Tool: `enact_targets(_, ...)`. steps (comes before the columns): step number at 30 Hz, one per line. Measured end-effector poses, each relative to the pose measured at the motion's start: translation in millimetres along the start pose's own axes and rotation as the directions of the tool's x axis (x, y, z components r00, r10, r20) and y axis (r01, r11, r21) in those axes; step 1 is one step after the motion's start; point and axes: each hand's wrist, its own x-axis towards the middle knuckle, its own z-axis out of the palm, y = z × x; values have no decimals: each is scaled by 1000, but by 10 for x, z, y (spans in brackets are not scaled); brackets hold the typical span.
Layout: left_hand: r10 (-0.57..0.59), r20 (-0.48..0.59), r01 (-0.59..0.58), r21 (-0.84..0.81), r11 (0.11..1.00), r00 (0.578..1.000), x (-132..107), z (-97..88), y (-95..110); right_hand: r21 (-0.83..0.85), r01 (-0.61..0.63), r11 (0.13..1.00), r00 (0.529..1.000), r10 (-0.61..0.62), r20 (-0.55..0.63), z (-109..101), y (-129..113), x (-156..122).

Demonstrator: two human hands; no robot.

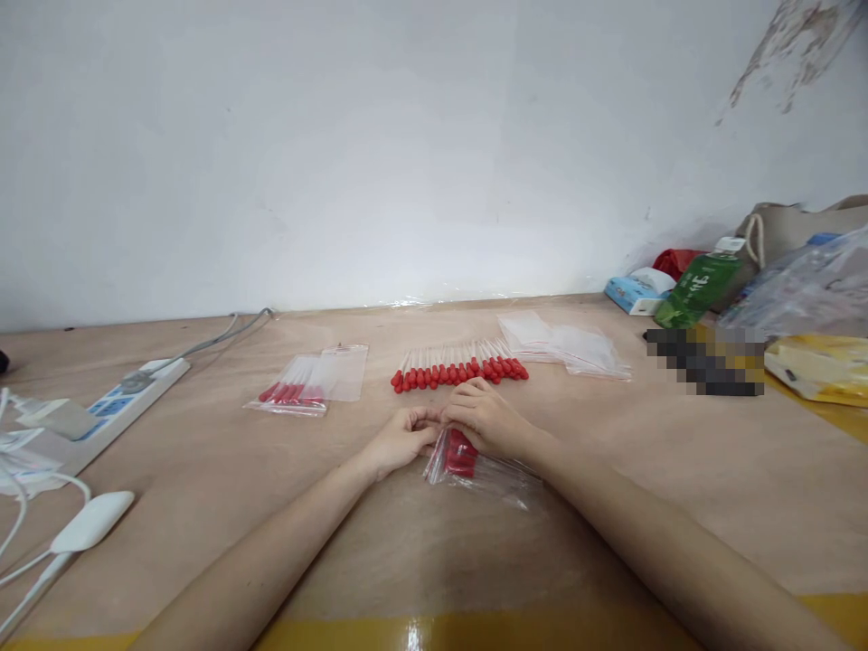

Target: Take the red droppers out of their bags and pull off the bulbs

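Both hands meet at the middle of the table on a clear zip bag [502, 481] with red pieces inside. My left hand [405, 440] is closed at the bag's left edge, its fingertips pinched together. Over the bag's upper part lies my right hand [489, 418], fingers bent and closed on the plastic; it hides part of the contents. Just beyond the hands runs a row of red-ended sticks [444, 372] with thin whitish stems pointing away. Left of them lies a filled zip bag [293, 391] of similar red-ended sticks, overlapping a flat clear bag [349, 372].
Flat clear bags [576, 348] lie behind right of the row. A power strip [128, 411] and white cables occupy the left side. At the far right are a green bottle [702, 285], a blue tissue pack [634, 294], a yellow packet [820, 366] and a plastic bag [806, 280].
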Motion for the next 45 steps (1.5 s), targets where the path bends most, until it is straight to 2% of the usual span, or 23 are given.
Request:
enact_targets(5, 34, 16, -36, 108, 994, 999, 15, -12, -42, -40, 37, 999, 996, -40, -81, 13, 20, -5)
enact_targets(8, 156, -16, -144, 300, 943, 988, 47, -41, -95, -106, 62, 992, 992, -73, -105, 28, 38, -14)
enact_targets(11, 372, -11, -306, 547, 779, 928, 72, -73, -126, -124, 17, 992, 989, -35, -143, 38, 37, -25)
enact_targets(13, 475, 22, -367, 669, 647, 880, 79, -86, -140, -108, 5, 994, 991, -20, -133, 50, 27, -31)
enact_targets(16, 547, 77, -389, 784, 483, 834, 86, -95, -166, -62, 19, 998, 999, -22, -48, 85, 6, -36)
enact_targets(19, 572, 89, -363, 848, 385, 816, 107, -114, -187, 15, 1, 1000, 1000, -1, 6, 105, -18, -35)
enact_targets(24, 556, 76, -340, 856, 390, 828, 124, -159, -164, 263, -113, 958, 993, 102, 55, -32, -39, -30)
enact_targets(28, 559, 19, -307, 851, 426, 829, 99, -146, -147, 510, -218, 832, 973, 143, 183, -153, -14, -9)
enact_targets(29, 563, 3, -296, 853, 430, 826, 95, -141, -150, 559, -236, 795, 971, 166, 174, -155, -2, -2)
enact_targets(31, 576, -43, -265, 858, 439, 816, 94, -135, -162, 608, -279, 743, 954, 289, 84, -135, 23, 5)
enact_targets(33, 592, -104, -220, 866, 449, 799, 95, -134, -181, 588, -366, 721, 890, 457, -6, -110, 39, -17)
enact_targets(35, 606, -146, -179, 878, 443, 782, 91, -134, -200, 505, -461, 729, 836, 548, -29, -116, 31, -84)
enact_targets(36, 612, -156, -163, 887, 432, 775, 86, -133, -210, 449, -488, 749, 834, 551, -14, -134, 16, -137)
enact_targets(39, 631, -166, -131, 909, 396, 758, 58, -128, -233, 280, -483, 830, 870, 491, 45, -215, -59, -343)
enact_targets(42, 673, -191, -145, 901, 408, 714, 29, -127, -247, 206, -488, 848, 873, 480, 91, -255, -113, -538)
enact_targets(43, 677, -188, -171, 888, 427, 712, 21, -130, -250, 203, -492, 847, 871, 483, 95, -250, -118, -584)
enact_targets(45, 657, -143, -253, 846, 469, 740, 9, -143, -252, 212, -492, 844, 870, 485, 89, -224, -108, -643)
